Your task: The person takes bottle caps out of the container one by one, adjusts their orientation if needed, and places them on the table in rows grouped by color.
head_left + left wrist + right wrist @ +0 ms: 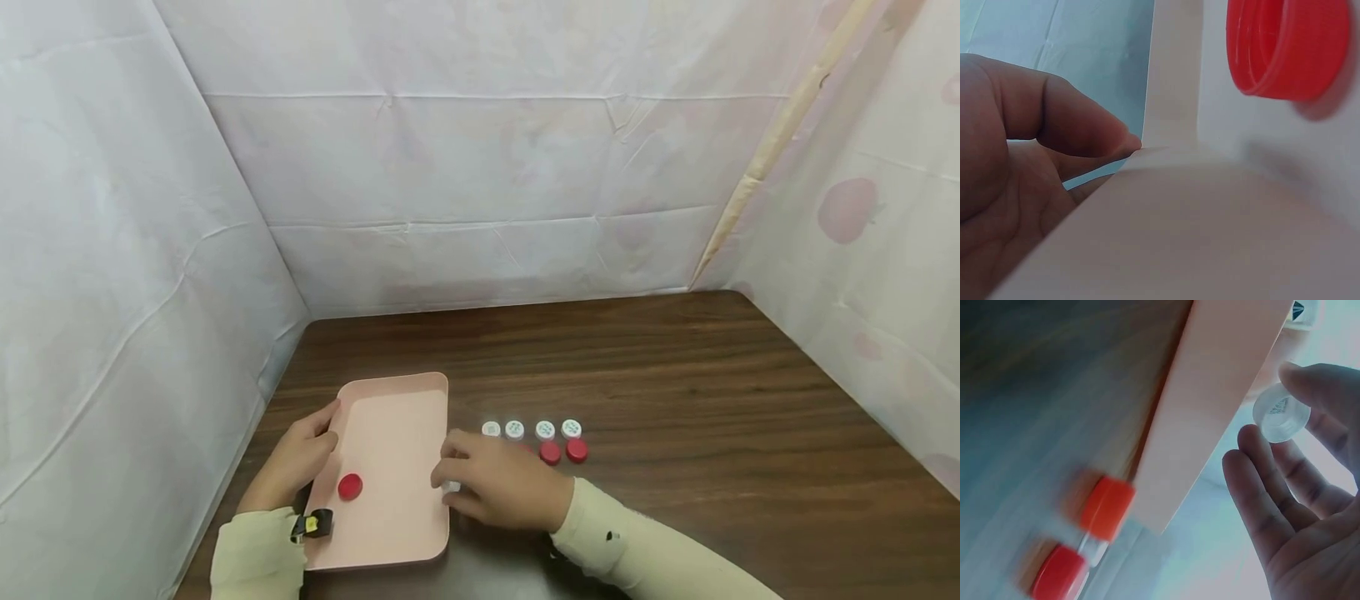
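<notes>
My left hand (296, 457) pinches the left rim of a pink tray (393, 442); the left wrist view shows thumb and finger at that rim. Inside the tray, toward its left side, lies a red bottle cap (349, 487), seen large in the left wrist view. Over the tray's right rim, my right hand (498, 482) pinches a white bottle cap (1281, 414) between thumb and fingers. Just beyond this hand is a row of several white caps (545, 430), with red caps (550, 452) in front of them, one partly hidden by the hand.
A dark wood-grain table (675, 400) carries everything. White sheets (487, 167) hang behind it and along both sides, and a pale pole (780, 142) slants at the back right corner. A small black device (321, 522) sits at the left wrist, above the tray's lower left side.
</notes>
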The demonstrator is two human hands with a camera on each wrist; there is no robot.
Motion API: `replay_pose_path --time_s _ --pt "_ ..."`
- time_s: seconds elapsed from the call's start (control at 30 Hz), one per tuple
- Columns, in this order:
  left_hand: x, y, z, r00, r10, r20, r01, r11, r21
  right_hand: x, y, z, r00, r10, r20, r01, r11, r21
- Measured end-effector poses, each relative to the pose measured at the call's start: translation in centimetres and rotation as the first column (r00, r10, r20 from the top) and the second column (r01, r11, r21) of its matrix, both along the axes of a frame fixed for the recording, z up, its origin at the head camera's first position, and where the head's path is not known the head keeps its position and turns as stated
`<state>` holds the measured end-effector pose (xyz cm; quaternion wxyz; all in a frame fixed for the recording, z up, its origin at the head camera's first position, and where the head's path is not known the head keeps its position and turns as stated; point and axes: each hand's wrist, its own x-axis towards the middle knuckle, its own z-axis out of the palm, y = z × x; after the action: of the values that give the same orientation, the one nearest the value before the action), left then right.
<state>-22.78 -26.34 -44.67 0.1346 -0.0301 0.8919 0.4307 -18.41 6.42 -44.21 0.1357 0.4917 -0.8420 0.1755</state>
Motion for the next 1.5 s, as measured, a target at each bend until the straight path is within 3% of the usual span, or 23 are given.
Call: replay_pose_path --time_s 0.3,0.53,1.0,1.3,1.5 --pt "0.0 -0.3 0.0 1.0 0.009 -0.006 -0.009 1.0 -0.024 -0.7 2.7 -0.8 0.998 -0.062 0.014 0.062 0.997 -0.046" --pt "-0.1 -0.2 0.0 1.0 0.001 -0.008 -0.002 1.0 -0.014 -1.3 5.4 -1.4 0.991 -0.124 -0.043 0.121 0.99 -0.07" --pt "-0.2 -0.1 0.0 1.0 0.014 0.009 -0.014 1.0 -0.026 -2.4 10.3 -1.0 0.95 -0.3 -0.09 0.291 0.951 -0.102" --pt "0.0 -0.1 0.1 1.0 0.012 0.003 -0.012 0.999 -0.03 -2.7 12.2 -0.9 0.933 -0.346 -0.097 0.336 0.936 -0.105" --pt "-0.1 -0.2 0.1 1.0 0.015 0.007 -0.015 1.0 -0.026 -3.0 13.8 -1.2 0.909 -0.403 -0.102 0.394 0.914 -0.094"
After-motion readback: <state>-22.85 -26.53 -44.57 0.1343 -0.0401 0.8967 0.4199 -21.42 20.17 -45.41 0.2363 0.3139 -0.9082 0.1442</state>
